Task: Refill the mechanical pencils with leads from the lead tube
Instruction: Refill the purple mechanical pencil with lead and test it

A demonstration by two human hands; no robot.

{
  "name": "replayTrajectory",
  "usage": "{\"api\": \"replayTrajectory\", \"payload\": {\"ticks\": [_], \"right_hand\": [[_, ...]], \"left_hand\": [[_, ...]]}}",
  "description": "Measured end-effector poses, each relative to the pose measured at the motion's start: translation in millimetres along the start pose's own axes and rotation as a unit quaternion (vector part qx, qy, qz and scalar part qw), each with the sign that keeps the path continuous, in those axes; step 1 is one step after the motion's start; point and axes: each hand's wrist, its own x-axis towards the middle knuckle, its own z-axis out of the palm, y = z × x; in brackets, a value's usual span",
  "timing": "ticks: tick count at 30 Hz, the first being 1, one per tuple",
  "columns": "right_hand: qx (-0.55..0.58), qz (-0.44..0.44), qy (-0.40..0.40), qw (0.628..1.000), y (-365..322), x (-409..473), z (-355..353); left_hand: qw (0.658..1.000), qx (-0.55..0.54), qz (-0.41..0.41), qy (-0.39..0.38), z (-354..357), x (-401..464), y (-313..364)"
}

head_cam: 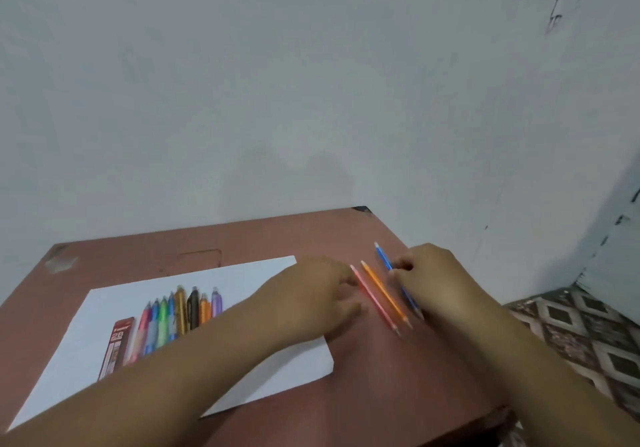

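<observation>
brown table (pixel 242 238): paper (pixel 104 308), three pencils (pixel 382 292)

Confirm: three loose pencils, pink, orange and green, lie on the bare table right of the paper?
Not quite. The head view shows the third one is blue, not green. The pink and orange pencils lie beside it on the table, right of the paper. The right hand touches the blue one.

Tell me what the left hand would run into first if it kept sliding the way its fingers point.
Most likely the pink pencil: the left hand points right across the table, its fingertips about at that pencil already. The orange pencil lies just beyond.
</observation>
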Motion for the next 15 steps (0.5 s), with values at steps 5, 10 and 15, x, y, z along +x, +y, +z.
{"api": "replayTrajectory", "payload": {"ticks": [5,10,15], "right_hand": [[0.018,0.004,0.004,1.000,8,-1,12],[0.017,-0.013,-0.008,1.000,2,-4,19],[0.001,-0.044,0.003,0.999,-8,-7,33]], "left_hand": [[0.999,0.050,0.009,0.012,19,18,6],[0.996,0.080,0.014,0.032,26,22,3],[0.995,0.089,0.014,0.042,24,15,-9]]}}
